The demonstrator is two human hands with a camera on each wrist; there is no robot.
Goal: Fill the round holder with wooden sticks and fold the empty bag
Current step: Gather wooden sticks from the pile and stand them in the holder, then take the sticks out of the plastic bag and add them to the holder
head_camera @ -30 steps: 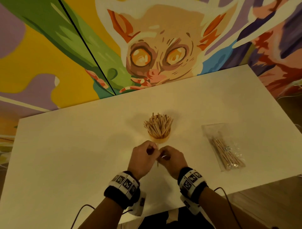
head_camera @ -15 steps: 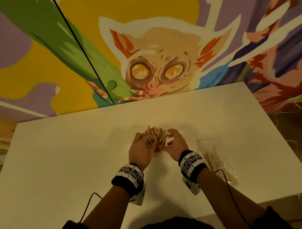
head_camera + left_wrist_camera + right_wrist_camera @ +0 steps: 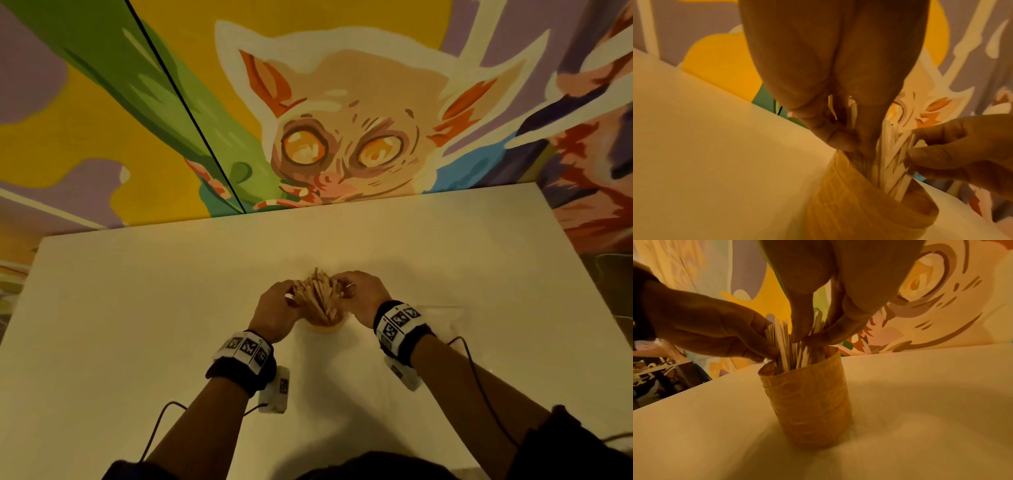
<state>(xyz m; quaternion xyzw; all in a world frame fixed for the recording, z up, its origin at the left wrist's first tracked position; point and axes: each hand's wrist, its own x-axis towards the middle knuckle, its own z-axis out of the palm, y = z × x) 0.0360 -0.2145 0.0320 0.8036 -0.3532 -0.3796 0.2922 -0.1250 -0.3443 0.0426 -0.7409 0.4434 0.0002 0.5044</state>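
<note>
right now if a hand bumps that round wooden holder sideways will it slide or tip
Probably tips: the round holder stands tall and narrow on the table, and the wooden sticks rise well above its rim. Both the left hand and right hand touch the sticks, likely steadying it.

A decorated indoor room, a café or studio corner by its look, though the exact kind cannot be told.

A plain white counter (image 3: pixel 171 308) stands against a far wall covered edge to edge by a hand-painted mural (image 3: pixel 342 137): a big-eyed, large-eared animal in beige and orange, set among yellow, green and purple shapes. A thin dark seam (image 3: pixel 185 102) runs slantwise through the painted wall at the left. Warm, dim light tints everything yellowish. In the right wrist view, dark cluttered shelving (image 3: pixel 663 379) shows beyond the counter's left edge, too blurred to read.
</note>
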